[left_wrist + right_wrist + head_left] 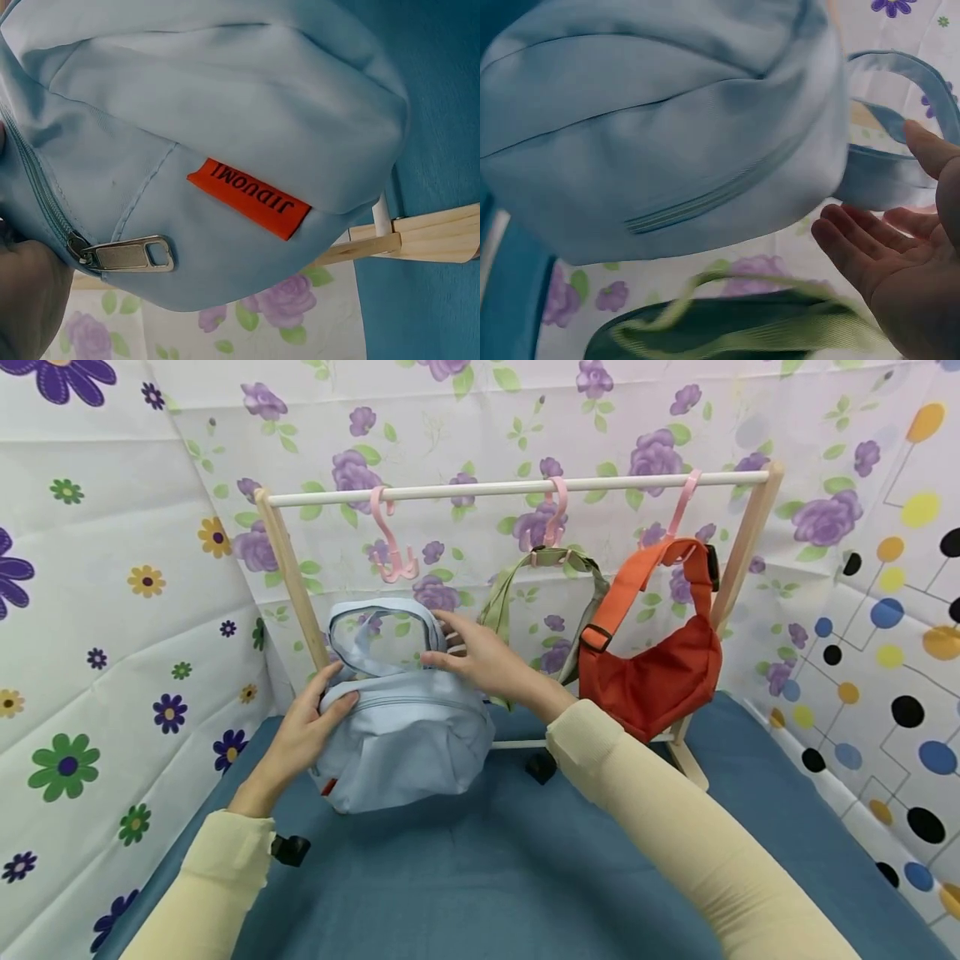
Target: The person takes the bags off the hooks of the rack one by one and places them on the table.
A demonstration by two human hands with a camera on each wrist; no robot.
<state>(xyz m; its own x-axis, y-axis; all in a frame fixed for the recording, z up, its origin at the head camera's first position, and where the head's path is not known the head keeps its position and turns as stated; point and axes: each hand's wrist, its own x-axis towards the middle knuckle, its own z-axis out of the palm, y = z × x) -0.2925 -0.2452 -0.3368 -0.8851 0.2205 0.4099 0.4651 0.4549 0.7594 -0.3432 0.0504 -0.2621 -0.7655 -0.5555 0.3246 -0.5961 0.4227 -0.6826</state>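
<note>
A light blue shoulder bag (412, 743), with its strap (386, 603) looped upright above it, is in front of the rack's left side. My left hand (303, 727) grips its upper left side, thumb on the front; in the left wrist view this hand (30, 292) shows beside the zipper. A red label (251, 199) sits near the bag's lower edge. My right hand (480, 656) is at the right side of the strap, fingers spread; the right wrist view shows this hand (900, 255) with its thumb close to the strap. A pink hook (392, 539) hangs bare above the bag.
A white rail (465, 490) with wooden legs spans the back. A green bag's strap (498, 597) hangs from the middle pink hook (557, 514), partly behind my right arm. At the right, a red-orange bag (652, 677) hangs from another hook (684, 502). Blue cloth (450, 877) covers the surface.
</note>
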